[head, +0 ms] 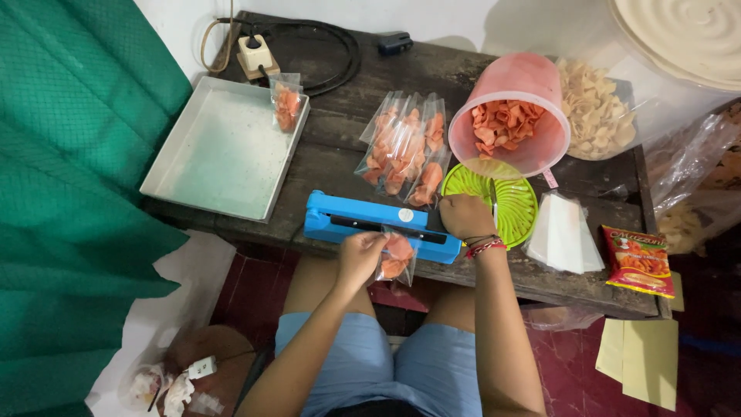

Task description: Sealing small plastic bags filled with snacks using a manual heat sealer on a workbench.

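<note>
A blue heat sealer (347, 217) lies along the front edge of the dark wooden table (332, 154). My left hand (360, 255) grips a small clear bag of orange crackers (397, 258), whose top sits in the sealer's jaw. On the sealer's right end, my right hand (465, 216) rests closed, pressing down. Several filled clear bags (405, 147) lie just behind the sealer.
A metal tray (220, 150) at the left holds one filled bag (286, 104). A pink bucket of orange crackers (509, 116) leans over a green plastic plate (513, 205). Pale crackers (594, 108), a stack of empty bags (563, 232), a red snack packet (639, 260), a power strip (257, 54).
</note>
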